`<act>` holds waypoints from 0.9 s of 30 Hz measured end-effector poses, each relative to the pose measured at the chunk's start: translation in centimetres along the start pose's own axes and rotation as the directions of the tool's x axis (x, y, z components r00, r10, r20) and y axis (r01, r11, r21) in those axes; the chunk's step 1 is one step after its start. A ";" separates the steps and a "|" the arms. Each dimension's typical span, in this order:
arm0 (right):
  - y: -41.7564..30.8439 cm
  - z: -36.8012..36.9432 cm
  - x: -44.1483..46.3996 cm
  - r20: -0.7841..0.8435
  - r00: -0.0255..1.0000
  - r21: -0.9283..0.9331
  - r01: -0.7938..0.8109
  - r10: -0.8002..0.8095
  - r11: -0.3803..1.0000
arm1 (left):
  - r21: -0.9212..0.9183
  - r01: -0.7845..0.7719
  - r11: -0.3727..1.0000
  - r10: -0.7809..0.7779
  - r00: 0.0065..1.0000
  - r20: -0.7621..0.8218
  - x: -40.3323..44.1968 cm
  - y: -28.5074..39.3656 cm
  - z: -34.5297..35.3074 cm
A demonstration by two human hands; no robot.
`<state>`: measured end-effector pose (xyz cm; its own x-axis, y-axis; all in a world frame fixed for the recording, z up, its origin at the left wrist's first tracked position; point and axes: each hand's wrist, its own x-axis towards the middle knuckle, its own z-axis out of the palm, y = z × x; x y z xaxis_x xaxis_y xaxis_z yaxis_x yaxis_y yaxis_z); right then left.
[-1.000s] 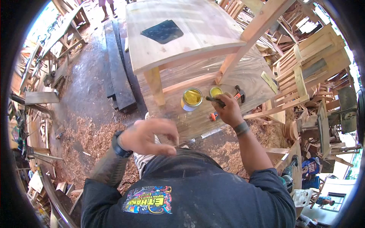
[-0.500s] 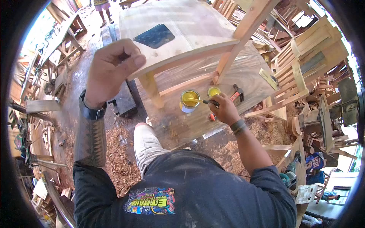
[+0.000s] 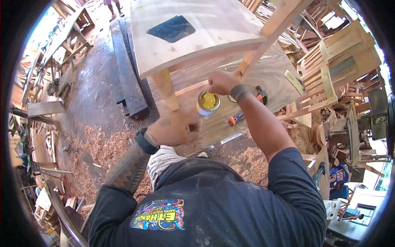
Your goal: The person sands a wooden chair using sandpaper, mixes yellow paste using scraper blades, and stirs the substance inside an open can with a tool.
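Observation:
My right hand (image 3: pixel 224 83) is closed above an open metal can (image 3: pixel 207 110) of yellow paste. It grips a thin yellow-coated tool (image 3: pixel 210 97) that reaches down into the can; its dark handle is now hidden in the fist. My left hand (image 3: pixel 176 127) is just left of and nearer me than the can, fingers curled in a pinch. Whether anything sits between those fingertips is hidden. A smaller round tin (image 3: pixel 231 98) shows partly behind my right wrist. Beside my right forearm lies an orange-and-black hammer (image 3: pixel 237 118), partly covered by the arm.
A pale wooden piece of furniture (image 3: pixel 197 29) stands ahead, with dark sheets (image 3: pixel 173 29) on its top. The cans rest on a plywood board (image 3: pixel 189 138). Dark beams (image 3: pixel 129 78) lie to the left. Wooden chair frames (image 3: pixel 325 78) are stacked right. Shavings (image 3: pixel 98 144) cover the floor.
My left hand has come down and right from beside the furniture's top to near the can. My right hand has moved up and left, tilting the tool steeply into the can.

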<state>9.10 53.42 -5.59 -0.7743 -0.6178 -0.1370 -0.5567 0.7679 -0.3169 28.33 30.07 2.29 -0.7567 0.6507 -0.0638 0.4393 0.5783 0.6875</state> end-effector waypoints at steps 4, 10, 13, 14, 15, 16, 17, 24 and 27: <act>-1.5 -2.7 -2.6 -0.004 0.999 0.034 0.038 -0.038 0.999 | -0.108 0.151 0.983 -0.139 0.984 0.108 -2.3 -3.9 4.3; -0.2 1.1 -2.6 -0.111 0.979 0.040 0.178 -0.173 0.983 | -0.185 0.275 0.943 -0.256 0.959 0.118 -3.5 -5.9 6.8; -2.2 -3.1 -3.6 -0.017 0.999 0.010 0.036 -0.036 0.999 | -0.175 0.240 0.955 -0.223 0.969 0.111 -3.9 -6.9 8.2; -2.8 -3.9 -3.9 -0.015 1.000 -0.022 -0.004 0.004 1.000 | -0.163 0.249 0.955 -0.233 0.966 0.116 -3.9 -7.0 8.4; -2.5 -2.1 -4.1 -0.068 0.997 -0.022 0.025 -0.027 0.999 | -0.151 0.259 0.954 -0.242 0.963 0.121 -3.9 -7.1 8.4; -2.0 1.0 -4.0 -0.119 0.991 -0.025 0.055 -0.058 0.998 | -0.161 0.260 0.952 -0.242 0.962 0.125 -3.8 -6.9 8.3; -1.5 3.0 -3.9 -0.169 0.981 -0.028 0.086 -0.090 0.996 | -0.170 0.264 0.949 -0.244 0.961 0.130 -3.7 -6.8 8.1; -2.1 -1.8 -3.6 -0.062 0.994 0.012 0.086 -0.086 0.996 | -0.233 0.269 0.934 -0.249 0.962 0.112 -3.4 -7.8 8.1; -3.2 -2.8 -3.7 -0.112 0.992 -0.051 0.046 -0.051 0.998 | -0.245 0.288 0.926 -0.272 0.957 0.100 -3.0 -7.7 8.3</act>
<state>12.87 53.75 -1.42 -0.7736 -0.6335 -0.0147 -0.6061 0.7465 -0.2746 31.18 27.76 -8.84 -0.7951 0.5151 -0.3203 0.0699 0.6023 0.7952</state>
